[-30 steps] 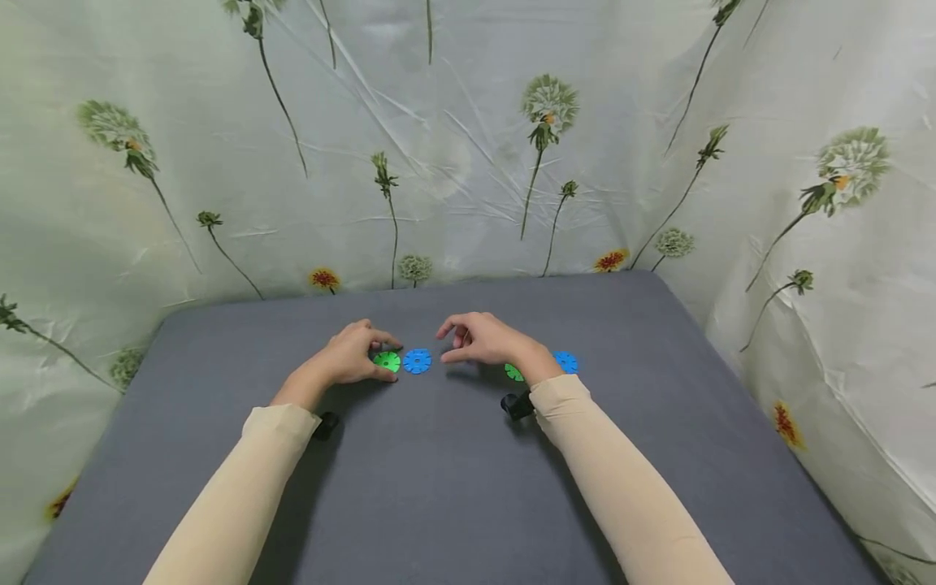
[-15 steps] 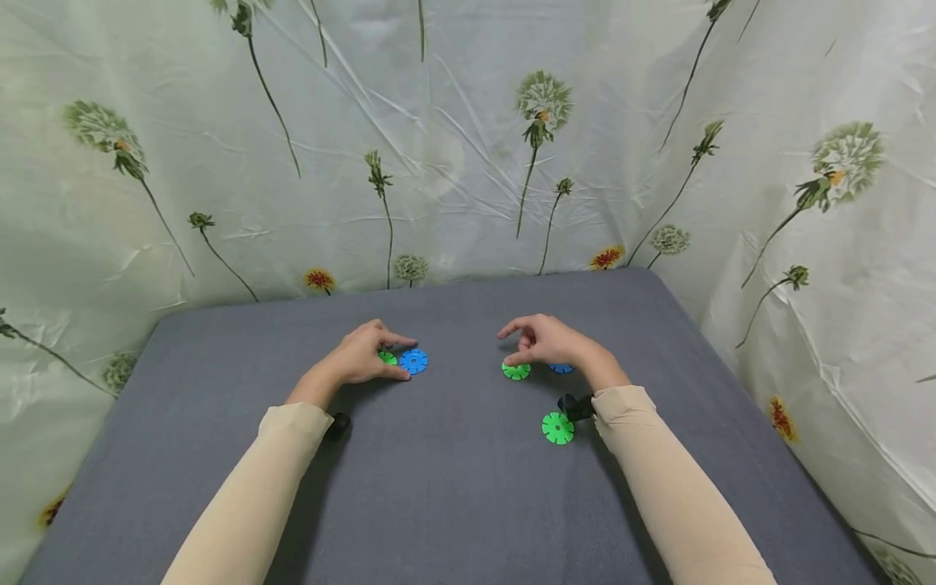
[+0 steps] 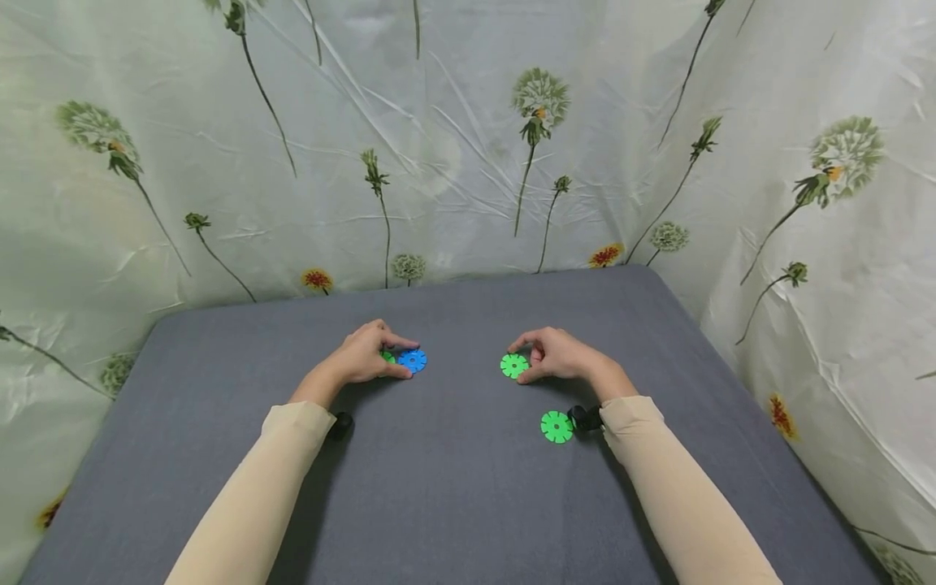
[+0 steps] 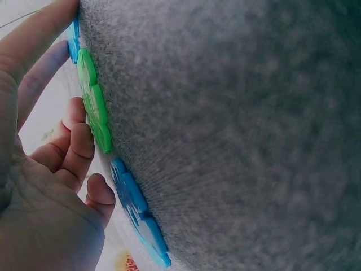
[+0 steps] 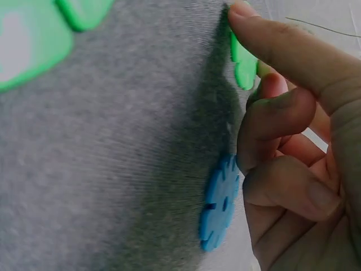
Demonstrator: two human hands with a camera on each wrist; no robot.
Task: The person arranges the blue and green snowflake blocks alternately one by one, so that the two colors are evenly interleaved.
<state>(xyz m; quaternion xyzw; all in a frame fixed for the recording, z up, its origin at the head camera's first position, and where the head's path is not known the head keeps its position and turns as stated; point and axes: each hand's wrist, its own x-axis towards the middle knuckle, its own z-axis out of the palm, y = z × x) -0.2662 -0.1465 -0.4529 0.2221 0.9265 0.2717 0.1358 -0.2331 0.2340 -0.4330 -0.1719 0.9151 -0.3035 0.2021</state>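
A blue slotted plastic disc [image 3: 413, 361] lies flat on the table. My left hand [image 3: 360, 354] holds it by its edges, thumb at the near side and index finger at the far side. Under that palm is a green slotted disc [image 4: 94, 101], partly hidden in the head view; another blue disc [image 4: 138, 212] shows lower in the left wrist view. Over to the right, a second green disc [image 3: 514, 366] is pinched between thumb and index finger of my right hand [image 3: 561, 357]. Below the right hand's curled fingers lies a blue disc [image 5: 220, 203], hidden in the head view.
One more green disc [image 3: 557, 426] lies nearer me, beside the black wrist camera [image 3: 583, 418] on the right arm. The grey table [image 3: 453, 487] meets a flower-printed cloth [image 3: 453, 162] along its back edge.
The left hand has moved right from the green disc to the blue one. My right hand has moved right and come down around the green disc, uncovering the nearer green disc.
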